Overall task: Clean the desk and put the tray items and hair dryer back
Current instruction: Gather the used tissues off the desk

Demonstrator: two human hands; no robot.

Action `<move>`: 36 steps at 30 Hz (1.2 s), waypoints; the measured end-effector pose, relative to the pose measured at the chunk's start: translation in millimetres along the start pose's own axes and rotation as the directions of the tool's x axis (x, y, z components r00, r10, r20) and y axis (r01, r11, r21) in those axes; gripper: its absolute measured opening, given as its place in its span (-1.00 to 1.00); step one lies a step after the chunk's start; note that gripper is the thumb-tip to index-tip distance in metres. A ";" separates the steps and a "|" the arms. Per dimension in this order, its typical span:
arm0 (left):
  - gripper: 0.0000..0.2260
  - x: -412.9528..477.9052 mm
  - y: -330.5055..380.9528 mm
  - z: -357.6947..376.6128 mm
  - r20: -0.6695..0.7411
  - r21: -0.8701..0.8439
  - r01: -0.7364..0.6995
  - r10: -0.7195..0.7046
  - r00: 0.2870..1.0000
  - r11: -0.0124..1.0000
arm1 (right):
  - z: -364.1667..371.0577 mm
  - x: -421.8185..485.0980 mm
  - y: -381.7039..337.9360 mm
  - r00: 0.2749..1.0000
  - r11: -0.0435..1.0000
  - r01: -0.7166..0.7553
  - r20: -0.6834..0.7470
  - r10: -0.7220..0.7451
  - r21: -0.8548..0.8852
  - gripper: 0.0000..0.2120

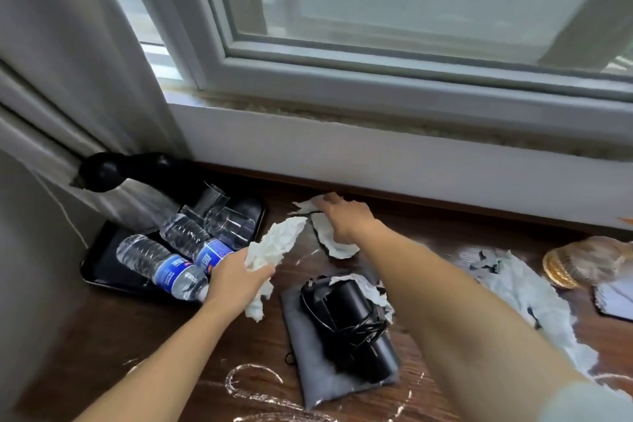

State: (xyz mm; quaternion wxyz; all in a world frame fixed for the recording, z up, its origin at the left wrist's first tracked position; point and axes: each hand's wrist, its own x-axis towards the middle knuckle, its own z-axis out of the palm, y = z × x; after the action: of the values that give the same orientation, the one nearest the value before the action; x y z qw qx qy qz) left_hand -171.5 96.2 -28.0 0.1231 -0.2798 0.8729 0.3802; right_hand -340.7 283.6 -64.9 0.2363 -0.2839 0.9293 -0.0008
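My left hand [239,272] grips a crumpled white tissue [274,245] just right of the black tray [102,271]. The tray holds two lying water bottles [161,265] with blue labels and two clear glasses [227,221]. My right hand [346,216] reaches to the back of the dark wooden desk [137,336] and closes its fingers on another crumpled tissue [334,240] by the wall. The black hair dryer [346,315], its cord bundled on top, lies on a grey pouch [315,373] between my forearms.
More torn tissue [527,295] litters the desk at the right, beside a golden round object [565,267] and a white pad [616,298]. White powdery smears [253,384] streak the front of the desk. A black kettle [113,169] stands by the curtain at back left.
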 end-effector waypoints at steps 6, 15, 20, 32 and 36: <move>-0.93 4.3 -15.0 5.0 0.011 0.017 0.000 0.000 1.000 1.000 | 10.3 19.9 -5.3 1.000 0.995 0.011 -0.014 -0.012 -0.101 -0.34; -0.92 12.8 0.4 -3.5 0.054 -0.049 0.015 -0.012 0.998 0.999 | 3.0 -3.0 8.3 0.988 0.987 -0.107 -0.097 0.120 0.123 -0.74; -0.92 14.0 25.9 -8.8 0.080 -0.045 -0.033 0.037 0.996 0.998 | -20.8 -44.5 30.8 0.952 0.936 -0.179 -0.188 0.243 0.305 -0.69; -0.89 7.8 101.9 17.6 0.248 0.016 -0.198 0.188 0.950 0.980 | -21.5 -185.5 88.0 0.801 0.768 -0.471 -0.156 0.579 0.433 -0.58; -0.82 -3.6 125.4 48.9 0.292 0.050 -0.244 0.219 0.931 0.969 | 4.0 -218.5 108.7 0.765 0.714 -0.547 -0.084 0.638 0.438 -0.55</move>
State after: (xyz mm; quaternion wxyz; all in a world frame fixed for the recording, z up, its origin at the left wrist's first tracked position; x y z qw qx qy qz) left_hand -241.5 202.9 14.9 0.2133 -0.1120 0.8885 0.3906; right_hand -237.3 490.7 12.7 0.1664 0.0859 0.9721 -0.1415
